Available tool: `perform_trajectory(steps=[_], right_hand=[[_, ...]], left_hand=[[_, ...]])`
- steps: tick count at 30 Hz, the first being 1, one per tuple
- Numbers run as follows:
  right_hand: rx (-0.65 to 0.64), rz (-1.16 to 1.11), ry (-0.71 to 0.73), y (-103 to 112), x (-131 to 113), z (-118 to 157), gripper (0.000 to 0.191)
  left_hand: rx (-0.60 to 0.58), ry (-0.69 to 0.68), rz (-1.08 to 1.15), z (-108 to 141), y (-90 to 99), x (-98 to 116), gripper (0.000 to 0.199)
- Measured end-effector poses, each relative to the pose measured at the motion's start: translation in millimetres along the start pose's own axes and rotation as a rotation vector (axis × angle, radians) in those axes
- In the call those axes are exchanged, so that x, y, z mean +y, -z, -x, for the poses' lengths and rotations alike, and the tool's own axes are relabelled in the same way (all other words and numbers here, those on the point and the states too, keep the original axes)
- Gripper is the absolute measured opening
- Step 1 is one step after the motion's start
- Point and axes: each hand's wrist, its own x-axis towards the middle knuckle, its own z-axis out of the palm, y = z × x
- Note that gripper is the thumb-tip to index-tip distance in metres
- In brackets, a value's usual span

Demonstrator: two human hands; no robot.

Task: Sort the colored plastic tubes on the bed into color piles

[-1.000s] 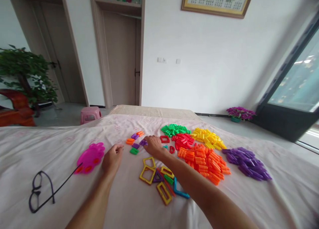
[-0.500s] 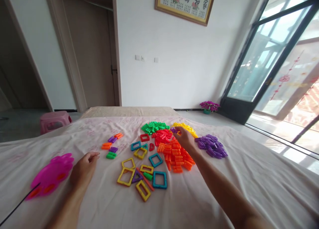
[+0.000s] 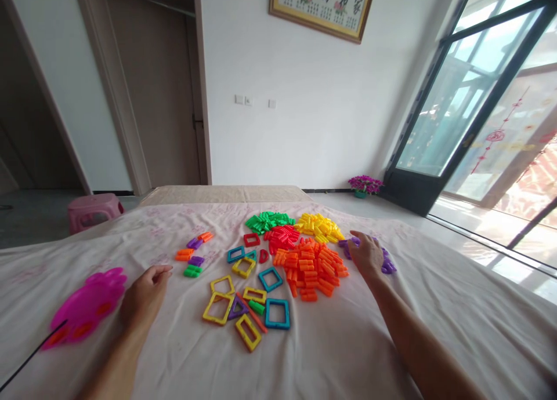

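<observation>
Your right hand [image 3: 364, 254] is at the purple pieces [image 3: 389, 264], likely light, stiff, slick, best pinched mid-length; can't tell how it or your left hand [image 3: 147, 288] grips.

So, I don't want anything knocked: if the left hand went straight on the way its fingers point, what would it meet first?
Probably the small tube-shaped green plastic piece ahead of the left hand, or the purple plastic piece beside it. The hand's height is unclear, so it may pass over.
</observation>
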Motion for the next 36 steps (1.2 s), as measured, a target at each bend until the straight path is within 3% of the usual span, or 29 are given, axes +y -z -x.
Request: perform_trajectory(steps=[4, 7, 11, 15, 19, 22, 26, 31, 36], right_hand=[[-0.031, -0.246, 0.238, 1.8, -70.6, 8.2, 0.034], [-0.205, -0.413, 0.446, -0.8, -137.9, 28.4, 0.031], [-0.474, -0.568, 0.771, -10.5, -223.0, 77.8, 0.030], [-0.653, -0.500, 0.934, -28.3, -292.1, 122.9, 0.036], [-0.710, -0.435, 1.113, -47.8, -342.7, 143.8, 0.047], [-0.737, -0.325, 1.180, -59.1, -364.9, 149.7, 0.046], [-0.719, -0.239, 1.207, -68.7, -371.7, 153.8, 0.035], [-0.640, -0.251, 1.211, -71.3, -357.4, 156.2, 0.034], [-0.653, -0.343, 1.076, -60.7, -333.1, 150.8, 0.032]], left_hand=[[0.024, 0.003, 0.040, 3.9, 1.6, 3.1, 0.033], [0.055, -0.030, 0.096, 6.5, 1.6, 4.8, 0.032], [0.067, -0.027, 0.129, 7.7, 0.8, 6.2, 0.031], [0.089, -0.024, 0.156, 9.5, 2.0, 8.6, 0.029], [0.087, -0.005, 0.196, 10.9, 4.0, 11.5, 0.028], [0.082, 0.004, 0.196, 11.2, 5.0, 13.2, 0.029], [0.082, 0.007, 0.185, 12.0, 6.2, 15.0, 0.028], [0.076, -0.001, 0.193, 12.9, 7.6, 15.8, 0.027], [0.075, -0.005, 0.198, 11.7, 6.9, 14.1, 0.027]])
